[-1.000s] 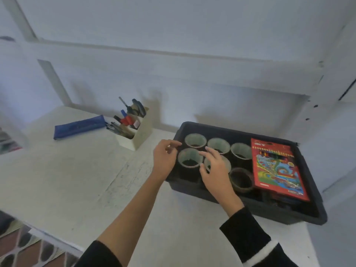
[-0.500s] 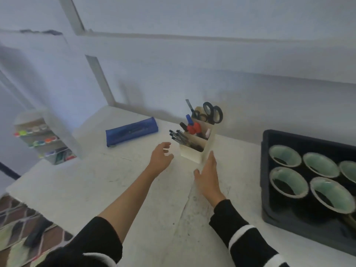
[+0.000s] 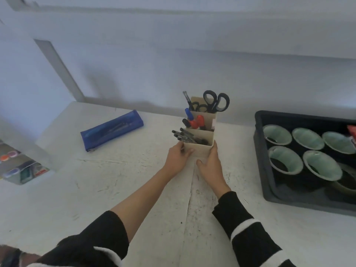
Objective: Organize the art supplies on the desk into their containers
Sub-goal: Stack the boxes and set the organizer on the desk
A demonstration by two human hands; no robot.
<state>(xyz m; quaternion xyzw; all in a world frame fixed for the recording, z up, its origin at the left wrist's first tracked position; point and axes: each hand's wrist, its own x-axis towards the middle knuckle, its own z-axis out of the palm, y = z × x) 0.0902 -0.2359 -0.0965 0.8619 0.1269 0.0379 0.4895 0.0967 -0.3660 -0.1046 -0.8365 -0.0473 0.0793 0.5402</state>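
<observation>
A cream tiered pen organizer [image 3: 201, 150] stands on the white desk [image 3: 115, 189] near the wall. Black pens [image 3: 183, 134] fill its front tier, red and blue markers [image 3: 195, 121] the middle tier, and black scissors [image 3: 216, 101] the back one. My left hand [image 3: 176, 159] grips the organizer's front left corner, thumb on the front face. My right hand [image 3: 210, 164] holds the front right corner, fingers along the side. A blue zipped pencil case [image 3: 111, 130] lies to the left, apart from both hands.
A black tray [image 3: 269, 191] at the right holds several cups with pale green insides [image 3: 277, 134] and the corner of a red box [image 3: 352, 132]. A clear drawer unit [image 3: 19, 168] with coloured items sits at the left edge. The wall rises close behind the organizer.
Both hands left the cups in the tray, moved left across the desk and closed on the organizer's front corners. The view swung left with them.
</observation>
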